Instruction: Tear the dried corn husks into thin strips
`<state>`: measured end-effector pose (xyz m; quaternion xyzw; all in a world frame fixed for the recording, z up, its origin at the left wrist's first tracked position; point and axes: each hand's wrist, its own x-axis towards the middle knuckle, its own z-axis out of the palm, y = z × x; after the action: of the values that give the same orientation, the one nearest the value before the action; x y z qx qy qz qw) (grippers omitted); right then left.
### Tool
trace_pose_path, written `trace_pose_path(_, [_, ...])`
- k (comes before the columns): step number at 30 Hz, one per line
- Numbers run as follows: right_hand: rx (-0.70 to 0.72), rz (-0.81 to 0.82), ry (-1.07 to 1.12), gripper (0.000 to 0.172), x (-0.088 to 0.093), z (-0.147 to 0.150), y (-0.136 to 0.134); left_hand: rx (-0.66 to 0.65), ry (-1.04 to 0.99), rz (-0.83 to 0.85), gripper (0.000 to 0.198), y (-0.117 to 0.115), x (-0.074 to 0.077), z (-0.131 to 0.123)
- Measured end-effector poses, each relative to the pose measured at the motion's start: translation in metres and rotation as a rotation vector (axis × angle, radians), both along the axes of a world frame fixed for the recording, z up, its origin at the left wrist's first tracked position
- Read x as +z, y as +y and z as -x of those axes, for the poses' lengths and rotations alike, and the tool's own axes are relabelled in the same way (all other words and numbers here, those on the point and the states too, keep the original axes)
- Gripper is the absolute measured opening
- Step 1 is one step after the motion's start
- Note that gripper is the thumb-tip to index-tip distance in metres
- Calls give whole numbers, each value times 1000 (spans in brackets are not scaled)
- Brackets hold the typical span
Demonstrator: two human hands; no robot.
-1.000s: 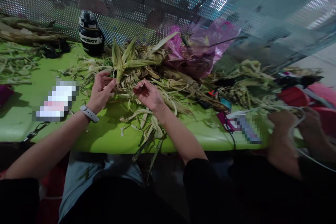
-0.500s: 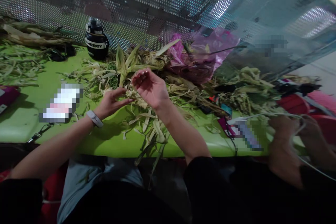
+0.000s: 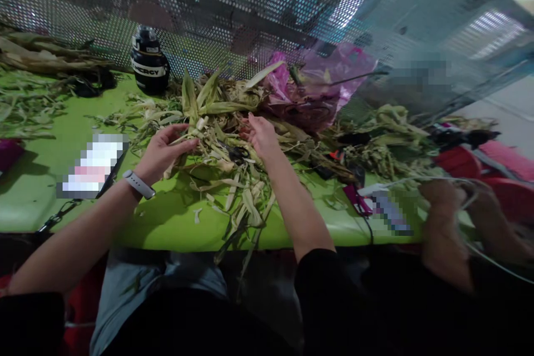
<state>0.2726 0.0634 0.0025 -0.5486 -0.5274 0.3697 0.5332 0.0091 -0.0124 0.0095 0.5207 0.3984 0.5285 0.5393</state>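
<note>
A heap of dry yellow-green corn husks [image 3: 221,139] lies on a bright green table [image 3: 167,217]. My left hand [image 3: 162,150], with a pale watch on its wrist, rests on the heap's left side, fingers curled around some husks. My right hand [image 3: 261,134] reaches into the middle of the heap with its fingers pointing away and down among the husks; what they hold, if anything, is hidden. A pair of dark scissors [image 3: 236,153] lies in the husks just left of my right hand.
A black jar [image 3: 149,67] stands at the back by a perforated metal screen. A pink plastic bag [image 3: 317,86] lies behind the heap. More husks lie at left and right. Another person's hands [image 3: 454,217] handle a white cord at right. A blurred phone [image 3: 94,164] lies at left.
My right hand dropped from a raised position and moved forward into the heap. My left hand shifted slightly back and left onto the husks.
</note>
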Motion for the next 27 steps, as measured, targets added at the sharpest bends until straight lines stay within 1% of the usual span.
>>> trace_pose_path(2, [-151, -61, -360, 32, -1, -14, -2, 61, 4, -12, 53, 4, -3, 2])
trace_pose_path(3, [-184, -84, -554, 28, 0, -20, -4, 79, 7, -7, 52, 6, -4, 2])
trace_pose_path(4, [-166, -81, -733, 25, 1, -24, -8, 87, 9, 1, 48, 7, -4, 3])
trace_pose_path(5, [-91, -45, -880, 22, 2, -26, -11, 87, 9, 10, 45, 9, -5, 3])
trace_pose_path(6, [22, 10, -992, 20, 3, -27, -15, 83, 10, 15, 42, 9, -5, 3])
trace_pose_path(8, [228, 87, -1136, 19, 4, -23, -23, 78, 15, 14, 38, 10, -5, 2])
trace_pose_path(9, [276, 91, -1193, 19, 4, -19, -26, 79, 20, 9, 37, 10, -4, 2])
trace_pose_path(11, [259, 58, -1308, 22, 3, -8, -32, 81, 24, -5, 36, 9, -4, 2])
trace_pose_path(13, [217, 54, -1396, 25, 1, 1, -36, 79, 25, -15, 37, 9, -6, 1])
trace_pose_path(15, [218, 84, -1440, 25, 1, 7, -39, 82, 27, -27, 40, 9, -8, 1])
trace_pose_path(18, [216, 150, -1463, 25, 7, 9, -44, 113, 81, -80, 46, 9, -11, 1])
trace_pose_path(22, [186, 167, -1532, 24, 25, 1, -55, 263, 256, -237, 39, 9, -13, 3])
trace_pose_path(24, [186, 149, -1546, 23, 34, -7, -60, 319, 282, -283, 36, 11, -13, 4])
trace_pose_path(26, [234, 138, -1499, 24, 40, -18, -61, 360, 279, -291, 38, 12, -14, 4])
trace_pose_path(27, [282, 140, -1447, 25, 41, -24, -61, 380, 280, -290, 40, 13, -14, 4])
